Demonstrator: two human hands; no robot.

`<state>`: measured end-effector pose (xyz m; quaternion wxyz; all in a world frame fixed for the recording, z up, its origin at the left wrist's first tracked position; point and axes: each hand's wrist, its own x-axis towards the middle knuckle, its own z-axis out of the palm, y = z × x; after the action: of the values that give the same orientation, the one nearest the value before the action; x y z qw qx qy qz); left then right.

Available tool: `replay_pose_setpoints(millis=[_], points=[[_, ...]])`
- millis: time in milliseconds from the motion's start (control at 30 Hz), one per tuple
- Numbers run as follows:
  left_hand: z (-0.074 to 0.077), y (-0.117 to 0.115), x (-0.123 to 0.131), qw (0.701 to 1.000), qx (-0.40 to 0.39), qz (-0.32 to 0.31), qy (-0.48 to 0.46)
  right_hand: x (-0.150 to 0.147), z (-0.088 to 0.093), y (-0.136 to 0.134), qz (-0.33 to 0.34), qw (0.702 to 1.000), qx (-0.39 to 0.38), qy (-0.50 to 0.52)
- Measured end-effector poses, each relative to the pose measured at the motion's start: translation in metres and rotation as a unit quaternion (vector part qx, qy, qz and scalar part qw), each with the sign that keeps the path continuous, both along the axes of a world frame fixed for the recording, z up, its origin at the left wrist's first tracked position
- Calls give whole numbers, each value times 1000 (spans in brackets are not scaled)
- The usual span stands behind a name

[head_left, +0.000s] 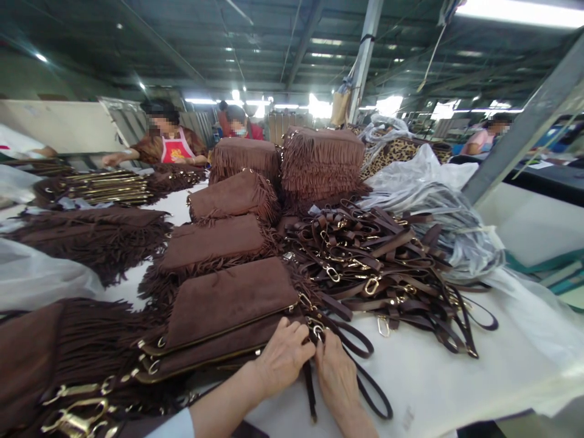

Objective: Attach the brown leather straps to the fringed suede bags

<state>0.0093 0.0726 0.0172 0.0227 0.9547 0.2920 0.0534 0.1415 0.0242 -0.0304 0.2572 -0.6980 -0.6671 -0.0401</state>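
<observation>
A brown suede clutch bag [232, 298] with fringe and gold-edged openings lies in front of me, on top of other bags. At its right end, brown straps with gold rings and clasps [316, 330] hang over the table. My left hand [283, 356] is closed, its fingers curled at the bag's right corner around a dark strap [311, 392]. Close beside it, my right hand [336, 372] pinches the same strap just below a gold ring. The fingertips meet there, and the exact grip is partly hidden.
A heap of brown wrist straps [378, 261] with gold clasps lies to the right, before clear plastic wrapping [447, 213]. Fringed bag stacks [322, 158] rise at the back. Large gold clasps [75, 417] lie front left. A co-worker [176, 146] sits across the table.
</observation>
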Motion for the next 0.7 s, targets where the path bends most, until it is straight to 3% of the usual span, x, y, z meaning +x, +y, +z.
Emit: replay_pose_setpoints(millis=[233, 333, 700], points=[[18, 5, -1, 997, -6, -66, 43, 9, -9, 2, -5, 999, 5, 53], [22, 1, -4, 999, -13, -41, 12, 9, -9, 0, 8, 999, 12, 44], [-9, -13, -9, 990, 17, 74, -118, -6, -6, -1, 12, 998, 67, -12]])
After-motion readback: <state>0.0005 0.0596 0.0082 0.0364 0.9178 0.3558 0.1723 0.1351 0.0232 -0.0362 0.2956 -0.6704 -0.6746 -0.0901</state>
